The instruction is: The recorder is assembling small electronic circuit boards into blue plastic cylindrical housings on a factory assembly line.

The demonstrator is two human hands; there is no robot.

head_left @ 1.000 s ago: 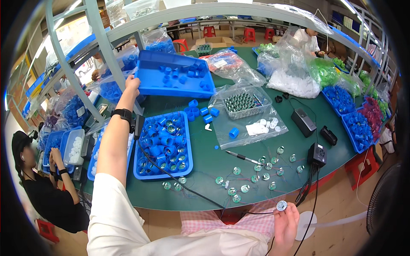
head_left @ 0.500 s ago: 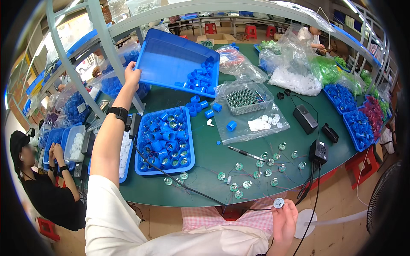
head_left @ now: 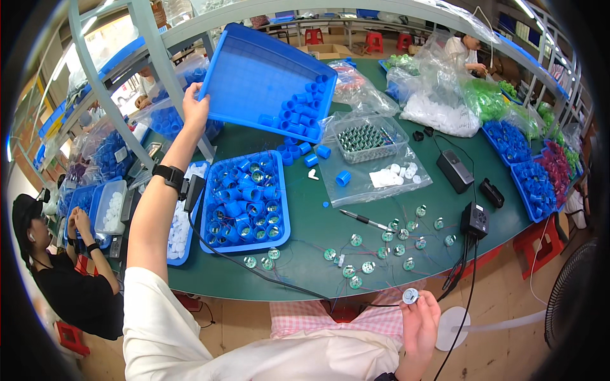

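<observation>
At the far left of the table my left hand (head_left: 195,106) grips the left edge of a large blue tray (head_left: 254,76), which is tilted down to the right. Blue plastic caps (head_left: 302,109) are heaped in its lower right corner, and several more blue caps (head_left: 323,152) lie loose on the table below it. Near the front edge my right hand (head_left: 419,324) pinches a small round pale disc (head_left: 410,296) with its fingertips. Several green round circuit boards (head_left: 367,267) with thin wires lie on the table beyond that hand.
A second blue tray (head_left: 284,216) holds caps with boards inside. A clear box (head_left: 372,141) of boards stands on a plastic bag. A pen (head_left: 365,220), black boxes (head_left: 474,219) and cables lie about. Another person (head_left: 70,273) works at the left; a fan (head_left: 575,298) stands right.
The tilted tray has moved slightly up and right, its caps gathered more tightly in the lower corner. My right hand, still pinching the disc, has risen a little and shifted slightly left.
</observation>
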